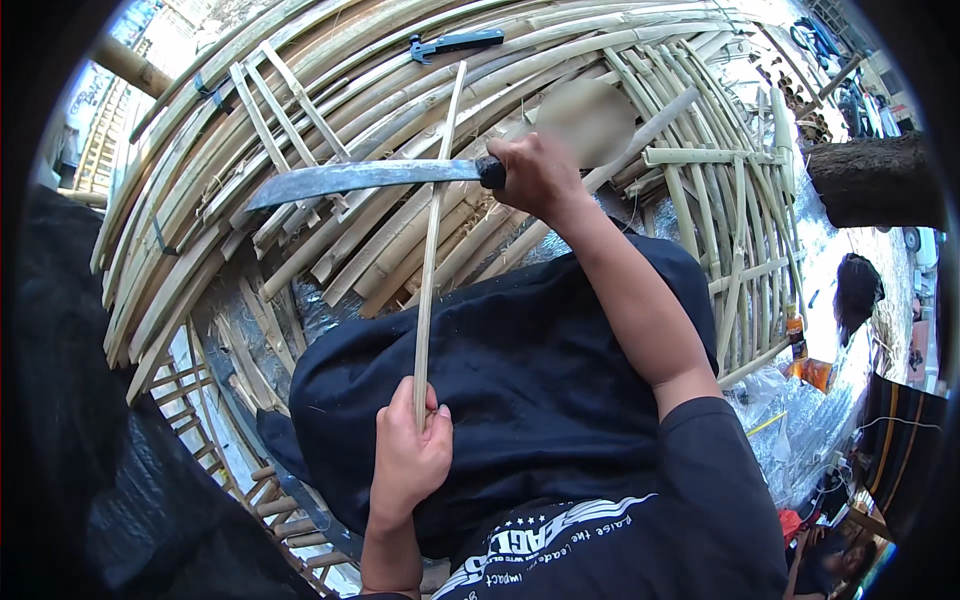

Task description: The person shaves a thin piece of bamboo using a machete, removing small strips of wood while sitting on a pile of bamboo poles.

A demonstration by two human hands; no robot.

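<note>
Closed round the lower end of a thin bamboo strip (430, 280) is my left hand (412, 450), low over my lap. The strip stands lengthwise away from me, its far end over the bamboo pile. My right hand (540, 178) grips the dark handle of a machete (370, 177), farther out and to the right. Its long grey blade points left and crosses the strip near the strip's middle; whether the edge touches it, I cannot tell.
Many split bamboo lengths (400, 120) lie beyond my knees, with a hammer (455, 43) on top. A bamboo slat frame (735, 200) is at the right. Dark cloth (500, 370) covers my lap. An orange-labelled bottle (812, 374) lies right. Another person (830, 570) shows at the lower right.
</note>
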